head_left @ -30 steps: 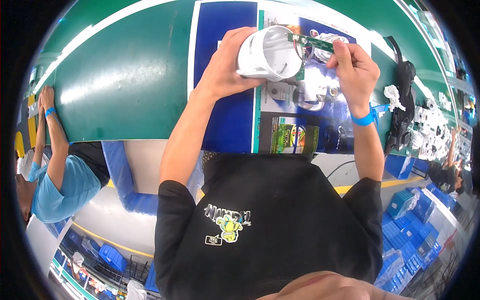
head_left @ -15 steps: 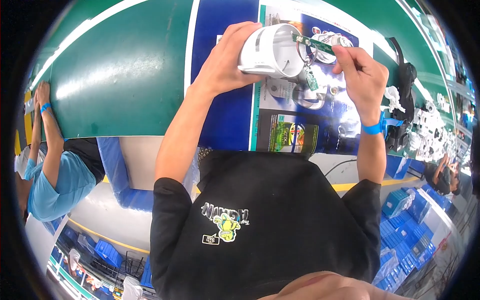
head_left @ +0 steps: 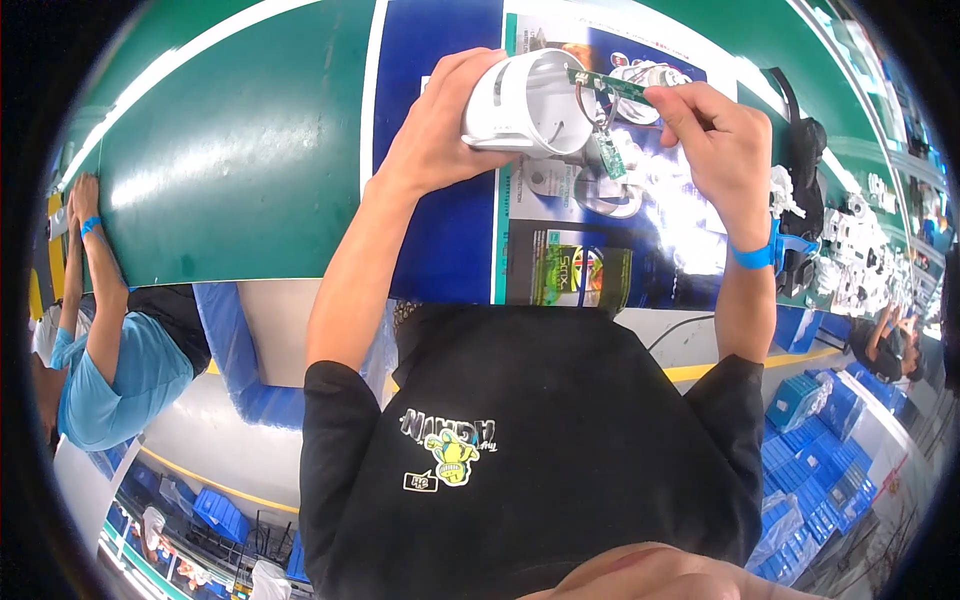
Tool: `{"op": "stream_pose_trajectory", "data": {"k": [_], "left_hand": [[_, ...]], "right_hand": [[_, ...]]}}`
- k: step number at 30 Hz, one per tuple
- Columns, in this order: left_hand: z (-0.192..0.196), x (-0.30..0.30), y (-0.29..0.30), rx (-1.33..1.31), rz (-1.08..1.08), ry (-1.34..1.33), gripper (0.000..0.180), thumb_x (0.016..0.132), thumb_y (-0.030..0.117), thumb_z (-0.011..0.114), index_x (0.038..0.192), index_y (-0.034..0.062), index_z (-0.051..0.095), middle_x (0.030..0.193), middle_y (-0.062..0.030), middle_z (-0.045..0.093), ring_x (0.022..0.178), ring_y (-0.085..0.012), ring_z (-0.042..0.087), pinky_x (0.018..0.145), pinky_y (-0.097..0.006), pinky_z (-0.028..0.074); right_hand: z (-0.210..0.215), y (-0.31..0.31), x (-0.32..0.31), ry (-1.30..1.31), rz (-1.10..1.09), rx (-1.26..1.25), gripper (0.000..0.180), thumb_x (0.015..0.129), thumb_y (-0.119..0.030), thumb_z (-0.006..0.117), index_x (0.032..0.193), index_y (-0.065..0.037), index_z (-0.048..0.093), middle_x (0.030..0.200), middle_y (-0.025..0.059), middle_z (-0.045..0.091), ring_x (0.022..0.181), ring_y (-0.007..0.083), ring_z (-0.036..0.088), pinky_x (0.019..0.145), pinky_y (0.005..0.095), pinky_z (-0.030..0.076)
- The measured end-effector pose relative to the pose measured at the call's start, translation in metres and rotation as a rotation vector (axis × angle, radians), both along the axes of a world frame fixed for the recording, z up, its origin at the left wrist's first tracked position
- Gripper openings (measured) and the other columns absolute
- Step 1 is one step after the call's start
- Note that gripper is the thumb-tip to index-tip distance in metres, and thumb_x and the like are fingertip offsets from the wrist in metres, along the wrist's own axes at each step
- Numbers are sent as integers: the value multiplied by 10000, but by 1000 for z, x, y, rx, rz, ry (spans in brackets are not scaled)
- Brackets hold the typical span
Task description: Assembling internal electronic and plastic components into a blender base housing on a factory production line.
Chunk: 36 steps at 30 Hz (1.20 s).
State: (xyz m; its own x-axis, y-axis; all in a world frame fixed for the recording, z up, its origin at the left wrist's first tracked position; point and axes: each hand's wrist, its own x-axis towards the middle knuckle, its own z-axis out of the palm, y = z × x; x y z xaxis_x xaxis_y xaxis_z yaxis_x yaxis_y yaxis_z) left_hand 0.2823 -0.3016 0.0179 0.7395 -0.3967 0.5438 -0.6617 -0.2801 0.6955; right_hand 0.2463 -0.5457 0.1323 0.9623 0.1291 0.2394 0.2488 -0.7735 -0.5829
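My left hand (head_left: 432, 135) is wrapped round a white plastic housing (head_left: 503, 108), a hollow cup shape lying on its side with its open end facing right. Between the thumb and fingers of my right hand (head_left: 712, 130) is one end of a narrow green circuit board (head_left: 612, 86); its other end reaches the housing's rim. Thin wires run down from it to a smaller green circuit board (head_left: 610, 156), which dangles just outside the opening. Whether the wires are fastened inside the housing I cannot tell.
Beneath my hands lies a blue printed mat (head_left: 440, 240) on the green table (head_left: 230, 200). White plastic parts (head_left: 855, 250) and a black strap-like thing (head_left: 806, 150) are on the right. Another person (head_left: 125, 350) is at the far left; blue bins (head_left: 815, 450) stand lower right.
Both hands, the housing and the boards have shifted slightly left. The narrow board's far end stays at the housing's opening, and the smaller board still hangs.
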Motion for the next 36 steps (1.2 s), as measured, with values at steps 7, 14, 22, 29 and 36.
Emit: {"op": "stream_pose_trajectory", "data": {"k": [7,14,22,29,36], "left_hand": [[-2,0,0,11,5,8,886,509,84,846,1296,122,441,1280,-123,470,1151,-340,507,927,-403,483],[-4,0,0,14,7,-2,862,501,68,840,1274,109,460,1266,-118,478,1151,-333,505,933,-392,479],[-3,-2,-4,20,-45,-26,904,460,50,862,1268,73,457,1250,-158,507,1154,-351,498,961,-408,437],[-1,0,-9,70,-72,-13,896,452,51,860,1262,63,477,1245,-158,513,1159,-352,492,968,-410,433],[3,-2,-5,34,-57,71,907,442,66,860,1266,65,480,1256,-142,509,1166,-329,492,975,-396,432]], "right_hand": [[11,-2,5,29,74,-93,178,855,-221,664,817,-50,695,511,50,554,441,110,522,437,254,388],[11,1,13,80,85,-83,190,853,-231,654,799,-52,689,517,76,551,443,161,540,448,282,405],[-29,12,29,-236,239,-310,202,841,-296,627,867,-107,695,744,90,624,708,296,619,597,384,483],[-26,11,48,10,329,-289,313,761,-184,707,1065,-118,667,904,66,595,837,260,579,733,346,465],[-13,-30,-3,-155,98,-74,247,724,-71,748,956,-39,668,840,36,629,645,98,504,554,220,392]]}}
